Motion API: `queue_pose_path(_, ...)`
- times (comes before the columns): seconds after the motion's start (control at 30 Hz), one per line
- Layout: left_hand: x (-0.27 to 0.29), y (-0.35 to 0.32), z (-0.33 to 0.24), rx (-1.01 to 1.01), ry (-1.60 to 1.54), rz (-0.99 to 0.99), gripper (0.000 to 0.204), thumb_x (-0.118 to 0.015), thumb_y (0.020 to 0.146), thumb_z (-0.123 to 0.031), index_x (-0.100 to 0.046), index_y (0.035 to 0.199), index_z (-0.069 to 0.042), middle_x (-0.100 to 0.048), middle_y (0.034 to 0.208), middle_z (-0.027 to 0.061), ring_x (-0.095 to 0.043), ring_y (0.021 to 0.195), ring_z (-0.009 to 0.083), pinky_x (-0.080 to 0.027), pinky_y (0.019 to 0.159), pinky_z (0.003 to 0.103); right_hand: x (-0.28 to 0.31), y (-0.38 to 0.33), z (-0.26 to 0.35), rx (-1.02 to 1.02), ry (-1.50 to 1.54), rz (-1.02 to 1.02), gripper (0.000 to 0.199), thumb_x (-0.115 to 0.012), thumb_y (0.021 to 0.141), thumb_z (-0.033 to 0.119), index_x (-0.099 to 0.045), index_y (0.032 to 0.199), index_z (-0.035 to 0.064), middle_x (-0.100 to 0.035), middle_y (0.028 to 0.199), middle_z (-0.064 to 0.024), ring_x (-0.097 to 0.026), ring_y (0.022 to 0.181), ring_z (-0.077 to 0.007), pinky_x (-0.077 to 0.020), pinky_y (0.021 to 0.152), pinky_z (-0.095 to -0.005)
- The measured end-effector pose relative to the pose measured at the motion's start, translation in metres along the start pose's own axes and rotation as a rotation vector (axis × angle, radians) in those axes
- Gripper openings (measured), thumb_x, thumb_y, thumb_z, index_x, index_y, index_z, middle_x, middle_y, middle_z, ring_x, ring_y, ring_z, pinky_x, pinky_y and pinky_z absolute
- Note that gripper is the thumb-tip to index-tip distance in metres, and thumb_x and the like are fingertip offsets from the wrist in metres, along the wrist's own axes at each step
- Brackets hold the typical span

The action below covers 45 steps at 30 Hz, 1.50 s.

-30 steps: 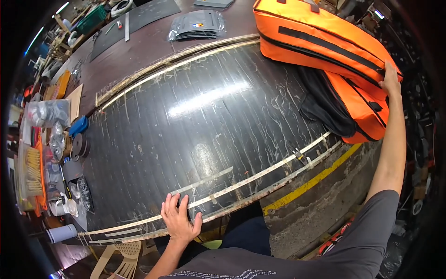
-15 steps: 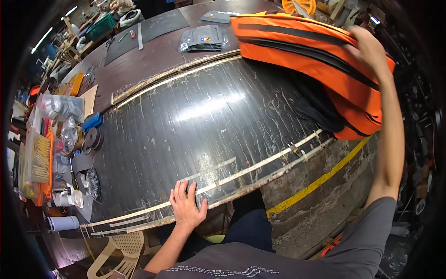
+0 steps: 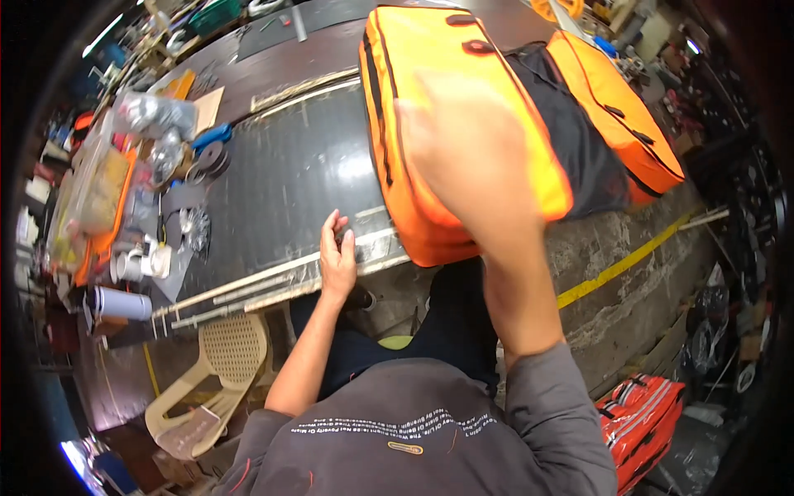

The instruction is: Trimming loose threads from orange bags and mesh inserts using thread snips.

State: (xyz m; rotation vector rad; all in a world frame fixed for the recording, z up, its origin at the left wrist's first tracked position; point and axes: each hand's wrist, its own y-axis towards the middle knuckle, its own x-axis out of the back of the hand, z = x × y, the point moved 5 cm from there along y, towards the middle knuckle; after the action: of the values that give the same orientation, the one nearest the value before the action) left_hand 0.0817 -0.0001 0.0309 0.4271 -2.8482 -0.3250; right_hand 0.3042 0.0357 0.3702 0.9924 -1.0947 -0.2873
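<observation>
A bright orange bag (image 3: 422,54) with dark zippers lies across the right half of the dark worktable (image 3: 289,178). A black fabric section (image 3: 571,136) joins its large left part to a second orange part (image 3: 608,103) on the right. My right hand (image 3: 463,132) is over the large orange part, smeared by motion, so I cannot see its fingers or whether it grips the fabric. My left hand (image 3: 337,260) is raised at the table's front edge, left of the bag, fingers apart and holding nothing.
Along the table's left side stand a clear plastic box (image 3: 103,190), a tape roll (image 3: 213,159), a blue pouch (image 3: 212,136) and a pale cylinder (image 3: 122,303). A beige plastic chair (image 3: 231,351) is below the front edge. A red bag (image 3: 645,422) sits at the lower right.
The orange bag has come leftward and nearer and now lies spread out, its large face showing. My right hand has swung left with it. My left hand has lifted from the table edge.
</observation>
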Motion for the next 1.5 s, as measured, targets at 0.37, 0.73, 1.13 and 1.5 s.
queue_pose_path(0.37, 0.021, 0.025, -0.086, -0.037, -0.212, 0.083, 0.045, -0.059, 0.115, -0.018, -0.057, 0.158, -0.003, -0.067, 0.145, 0.0122, -0.065, 0.12, 0.0176, -0.053, 0.107, 0.034, 0.034, -0.315, -0.285, -1.049, 0.386, -0.009, 0.079, -0.068, 0.107, 0.065, -0.065, 0.151, 0.0004, -0.069, 0.147, -0.0152, -0.065, 0.128, -0.0285, -0.0506, 0.11, -0.0423)
queue_pose_path(0.73, 0.046, 0.148, -0.118, 0.11, -0.139, 0.244, 0.038, -0.07, 0.111, -0.021, -0.074, 0.142, 0.001, -0.077, 0.135, 0.0097, -0.072, 0.118, 0.0167, -0.057, 0.104, 0.031, -0.016, -0.234, -0.084, -0.865, 0.669, -0.042, 0.081, -0.086, 0.096, 0.018, -0.048, 0.164, -0.0047, -0.062, 0.155, -0.0168, -0.062, 0.139, -0.0269, -0.05, 0.119, -0.038)
queue_pose_path(1.13, 0.235, 0.125, -0.007, 0.346, -0.546, 0.332, 0.058, -0.055, 0.113, -0.016, -0.045, 0.167, 0.004, -0.058, 0.164, 0.0191, -0.063, 0.146, 0.0296, -0.051, 0.124, 0.043, -0.02, -0.139, 0.063, -0.263, 0.678, -0.044, 0.106, -0.084, 0.089, 0.059, -0.046, 0.165, -0.0034, -0.043, 0.17, -0.0281, -0.043, 0.154, -0.0485, -0.0326, 0.128, -0.0559)
queue_pose_path(1.5, 0.102, 0.099, -0.103, -0.016, 0.007, 0.282, 0.02, -0.081, 0.103, -0.012, -0.082, 0.116, 0.002, -0.077, 0.098, -0.0007, -0.066, 0.087, 0.0054, -0.053, 0.077, 0.024, -0.106, -0.351, -0.161, -1.036, 0.949, -0.154, 0.035, -0.05, 0.116, 0.027, -0.065, 0.132, 0.0001, -0.066, 0.131, -0.008, -0.061, 0.124, -0.0178, -0.0467, 0.112, -0.0341)
